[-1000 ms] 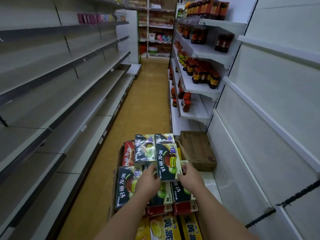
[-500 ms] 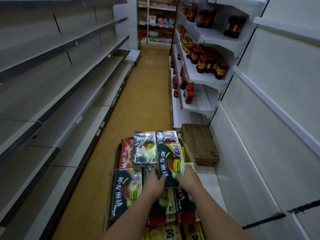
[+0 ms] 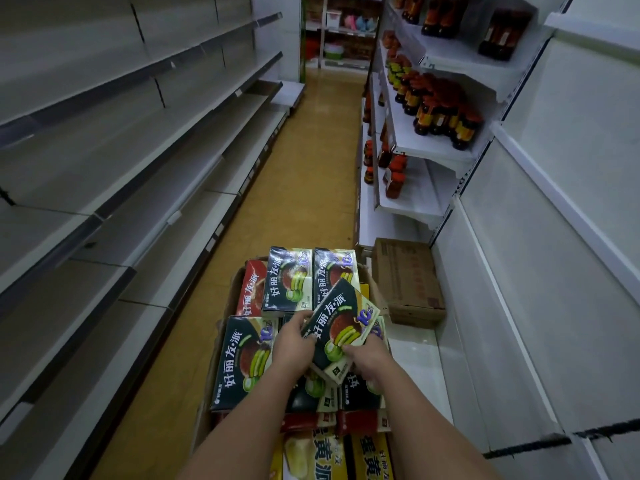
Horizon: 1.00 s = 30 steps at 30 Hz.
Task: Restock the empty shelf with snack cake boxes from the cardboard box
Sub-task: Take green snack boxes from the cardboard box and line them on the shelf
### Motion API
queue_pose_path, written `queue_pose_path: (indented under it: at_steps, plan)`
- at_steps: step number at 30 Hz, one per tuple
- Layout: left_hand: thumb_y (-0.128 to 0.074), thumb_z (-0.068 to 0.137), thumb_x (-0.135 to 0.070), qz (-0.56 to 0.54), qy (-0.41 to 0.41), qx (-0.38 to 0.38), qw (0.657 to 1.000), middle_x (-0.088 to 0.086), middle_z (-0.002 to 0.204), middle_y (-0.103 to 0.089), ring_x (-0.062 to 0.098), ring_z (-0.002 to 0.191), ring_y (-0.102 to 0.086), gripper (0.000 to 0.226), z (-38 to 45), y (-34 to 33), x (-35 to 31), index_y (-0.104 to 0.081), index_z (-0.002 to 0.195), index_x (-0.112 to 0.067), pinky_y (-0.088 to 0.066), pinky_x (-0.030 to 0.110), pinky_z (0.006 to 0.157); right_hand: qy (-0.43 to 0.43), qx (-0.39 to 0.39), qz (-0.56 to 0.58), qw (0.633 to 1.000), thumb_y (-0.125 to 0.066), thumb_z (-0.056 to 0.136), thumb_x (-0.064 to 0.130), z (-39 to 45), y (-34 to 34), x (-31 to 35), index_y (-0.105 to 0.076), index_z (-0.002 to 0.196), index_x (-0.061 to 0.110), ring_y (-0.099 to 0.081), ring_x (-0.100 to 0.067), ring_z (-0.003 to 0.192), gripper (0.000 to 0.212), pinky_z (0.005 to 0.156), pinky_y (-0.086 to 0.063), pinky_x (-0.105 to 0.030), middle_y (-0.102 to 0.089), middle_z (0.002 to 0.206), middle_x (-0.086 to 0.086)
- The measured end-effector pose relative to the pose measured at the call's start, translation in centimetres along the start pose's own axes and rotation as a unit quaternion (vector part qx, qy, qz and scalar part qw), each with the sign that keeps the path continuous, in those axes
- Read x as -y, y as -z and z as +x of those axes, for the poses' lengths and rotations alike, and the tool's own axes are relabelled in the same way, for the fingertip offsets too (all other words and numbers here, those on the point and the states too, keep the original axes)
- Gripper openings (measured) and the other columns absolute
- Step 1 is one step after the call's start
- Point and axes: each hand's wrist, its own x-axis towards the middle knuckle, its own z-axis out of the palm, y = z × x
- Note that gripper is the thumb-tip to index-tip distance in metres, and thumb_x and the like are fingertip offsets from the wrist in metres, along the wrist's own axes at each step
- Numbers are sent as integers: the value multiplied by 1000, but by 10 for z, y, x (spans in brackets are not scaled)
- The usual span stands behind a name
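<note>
Held box point(image 3: 341, 327) now tilted above yellow floor point(image 3: 304, 188).

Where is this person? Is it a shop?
Yes, most likely a shop aisle. Long shelves run down both sides, bottles stand in rows on the right, and both hands hold a snack box over a carton full of them.

Two bare forearms, no sleeves visible, hands point(image 3: 332, 348) bare (no gloves or rings)

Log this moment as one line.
phase: picking | left hand and right hand: grip tilted green snack cake box | shelf: unstocked
</note>
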Motion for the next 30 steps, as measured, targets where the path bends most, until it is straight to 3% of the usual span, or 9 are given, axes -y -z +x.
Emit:
queue_pose_path:
  at_steps: [2,4,6,8,13,18,22,26,30]
  plan:
    - [-48,93,1,13,-14,-12,1000,6,125,-58,20,73,-57,42,-3,5,-2,-53,122,-29,-51,38,66,11,-19,-30,999,-59,88,11,-4,10,6,-47,99,14,-57,-22,90,16,78,-41,-30,-56,97,0]
    - [-45,93,3,40,-26,-13,999,9,134,-53,22,63,-53,48,-10,11,-6,-52,127,-29,-43,32,56,23,-67,-59,996,-61,85,12,-8,17,13,-36,130,12,-56,-27,109,51,83,-46,-33,-54,124,-4]
    - [-44,92,4,51,-35,-13,998,9,138,-51,29,67,-58,50,-18,19,-10,-52,126,-31,-46,33,57,42,-90,-85,991,-62,83,15,-17,23,22,-18,148,19,-52,-33,118,79,87,-49,-39,-43,139,-11]
    - [-45,91,5,54,-46,-5,997,7,136,-51,32,85,-64,48,-27,26,-13,-55,120,-33,-56,41,69,59,-73,-77,993,-67,80,24,-19,25,26,-15,150,22,-45,-35,126,87,98,-45,-46,-37,145,-11]
    - [-49,88,10,-33,-46,9,998,4,118,-56,17,93,-59,41,-47,39,-19,-55,111,-24,-58,41,77,78,-38,41,995,-62,76,62,-31,23,26,-39,137,21,-48,-32,123,76,103,-39,-52,-52,133,-7]
    - [-62,85,5,-197,-3,-71,978,3,115,-54,25,99,-62,52,-63,54,-15,-41,126,-18,-57,47,80,105,-45,142,983,-50,95,44,-47,27,38,-47,126,11,-50,-31,114,46,96,-43,-45,-53,124,-12]
    - [-66,88,-16,-257,37,-134,956,0,101,-53,21,85,-65,39,-84,65,-12,-37,114,-16,-58,36,67,125,-25,134,983,-43,97,45,-63,17,51,-47,112,6,-48,-26,96,41,87,-42,-41,-53,107,-10]
    - [-56,95,-20,-232,56,-197,951,9,106,-58,20,82,-67,23,-105,81,-4,-41,110,-13,-57,30,59,164,2,79,983,-42,98,42,-85,-9,67,-38,121,6,-50,-33,111,43,91,-44,-43,-51,124,-15]
    - [-52,97,-20,-235,48,-290,926,7,109,-59,22,87,-65,17,-125,118,12,-44,111,-21,-58,41,76,222,27,-29,974,-37,100,40,-119,-43,88,-27,136,8,-50,-35,119,48,93,-44,-42,-48,136,-14]
